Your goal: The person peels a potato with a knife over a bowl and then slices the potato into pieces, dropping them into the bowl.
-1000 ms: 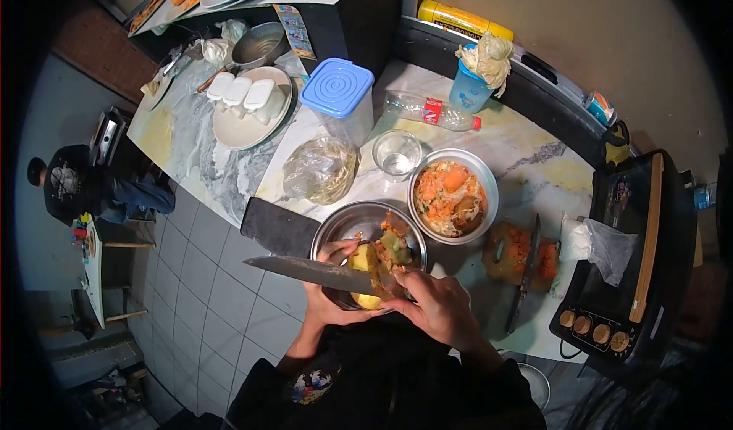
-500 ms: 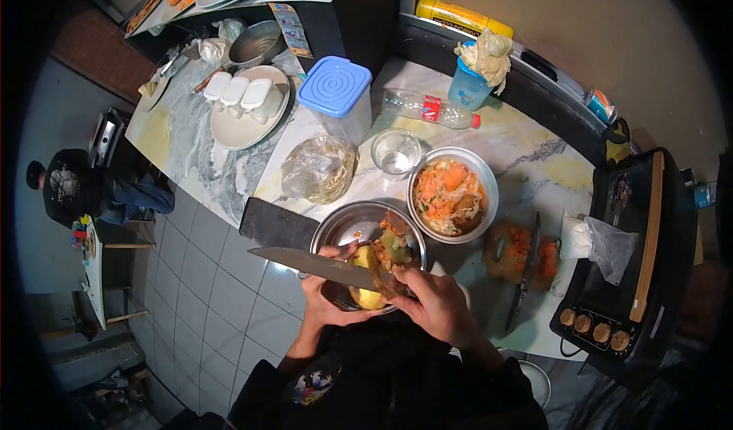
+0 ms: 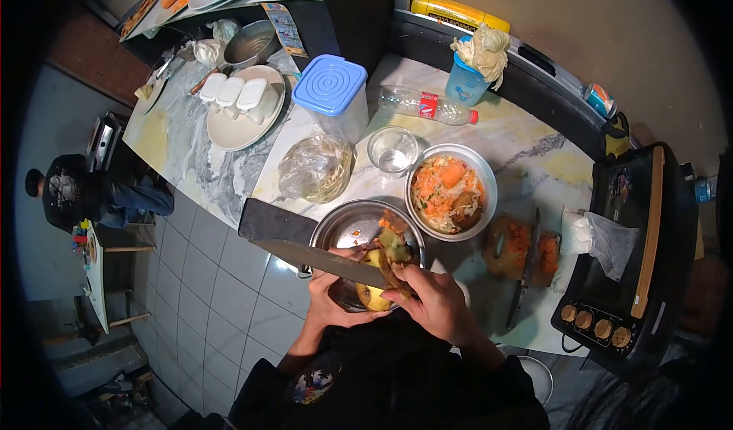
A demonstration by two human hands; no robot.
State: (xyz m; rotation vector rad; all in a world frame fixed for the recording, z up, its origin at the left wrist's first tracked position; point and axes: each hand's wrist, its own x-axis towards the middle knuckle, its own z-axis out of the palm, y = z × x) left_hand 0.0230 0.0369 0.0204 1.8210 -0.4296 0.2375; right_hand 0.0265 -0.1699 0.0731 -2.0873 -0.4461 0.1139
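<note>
My left hand (image 3: pixel 330 305) is closed around a partly peeled yellow potato (image 3: pixel 372 299), over the near side of a steel bowl (image 3: pixel 324 227). My right hand (image 3: pixel 439 302) grips a broad knife (image 3: pixel 317 260), whose blade crosses in front of the potato and points left. A strip of brown peel (image 3: pixel 395 277) hangs at the blade near my right thumb. Peelings (image 3: pixel 392 245) lie inside the steel bowl. Just beyond it stands a second metal bowl (image 3: pixel 491 183) of shredded orange and pale vegetables, with an unpeeled brown potato (image 3: pixel 466 210) on top.
To the right are a cutting board (image 3: pixel 498 262) with chopped carrot, another knife (image 3: pixel 524 277) and a black toaster oven (image 3: pixel 611 262). Behind stand a glass (image 3: pixel 393 151), a plastic bottle (image 3: pixel 416 103), a blue-lidded container (image 3: pixel 330 86) and a plastic bag (image 3: pixel 314 169). A person (image 3: pixel 69 190) is at far left.
The knife blade has tilted and moved slightly down along the potato, and the potato has shifted a little right. Both hands keep their holds. The whole view has shifted slightly.
</note>
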